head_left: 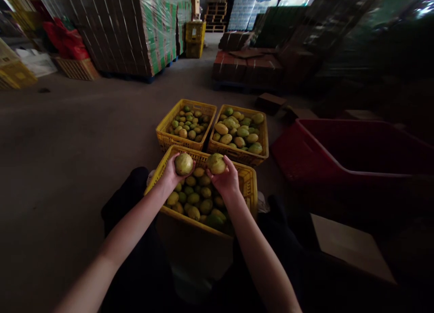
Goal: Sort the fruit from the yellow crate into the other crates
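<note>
My left hand point(172, 173) is closed around a round yellow-green mango point(183, 164). In my right hand point(226, 179) is a second mango point(216, 163), greenish with darker streaks, gripped between thumb and fingers. Both hands are raised over the near yellow crate point(251, 186), which stands between my legs. Many green and yellow mangoes point(194, 198) lie inside it, partly hidden by my right forearm. Just beyond stand two more yellow crates: the left one point(165, 120) holds smaller-looking fruit, and the right one point(265, 136) holds larger green-yellow fruit.
A large red bin point(339, 173) stands at the right, with a cardboard piece point(351, 243) nearer me. Farther back are a wrapped carton stack point(115, 32) on a pallet, low brown boxes point(247, 68) and stacked yellow crates point(195, 39). Concrete floor point(68, 145) extends left.
</note>
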Demonstrator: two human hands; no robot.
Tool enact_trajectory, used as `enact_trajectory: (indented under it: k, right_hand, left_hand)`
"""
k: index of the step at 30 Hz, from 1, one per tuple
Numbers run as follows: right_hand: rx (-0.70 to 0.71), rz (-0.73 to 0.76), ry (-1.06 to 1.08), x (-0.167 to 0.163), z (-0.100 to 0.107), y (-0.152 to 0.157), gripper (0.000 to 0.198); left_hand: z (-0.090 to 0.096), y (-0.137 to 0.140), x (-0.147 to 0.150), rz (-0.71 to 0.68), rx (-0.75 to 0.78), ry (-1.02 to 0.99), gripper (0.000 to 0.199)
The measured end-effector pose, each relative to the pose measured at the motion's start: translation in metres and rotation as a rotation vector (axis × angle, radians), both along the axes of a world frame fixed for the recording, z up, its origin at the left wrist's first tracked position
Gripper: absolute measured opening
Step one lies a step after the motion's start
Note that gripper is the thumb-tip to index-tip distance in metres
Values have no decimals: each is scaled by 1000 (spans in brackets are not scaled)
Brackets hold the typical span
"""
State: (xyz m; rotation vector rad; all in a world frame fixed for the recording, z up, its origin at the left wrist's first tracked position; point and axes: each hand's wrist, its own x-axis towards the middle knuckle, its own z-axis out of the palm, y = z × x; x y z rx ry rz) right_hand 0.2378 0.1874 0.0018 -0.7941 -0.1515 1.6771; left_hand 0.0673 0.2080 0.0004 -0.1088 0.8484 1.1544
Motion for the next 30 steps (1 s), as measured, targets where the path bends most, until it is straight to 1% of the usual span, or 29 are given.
enact_trajectory:
  k: [4,7,10,14,16,20,25,30]
  right_hand:
    - [-39,34,-14,2,0,0,17]
    - [6,55,-25,2,3,-1,16]
    - [25,79,-24,1,6,-1,19]
    - [-98,102,-15,2,0,1,18]
    - [-157,112,-25,3,-5,3,19]
    - [-198,127,-42,4,-13,5,19]
    - [-242,108,-33,1,-9,4,18]
    - [-240,96,-79,-3,-4,2,16]
  left_hand:
    - [2,0,0,22,-54,24,29]
    - [3,1,-1,17,-81,36,34]
    - [1,1,0,29,-74,40,33]
    - [0,1,-1,27,-43,-13,30]
    - [-2,2,-1,34,-52,-49,29]
    - [-7,5,-3,59,-102,-46,28]
    - [-11,6,-2,64,-117,0,24]
    - [-7,5,-2,39,-116,31,21]
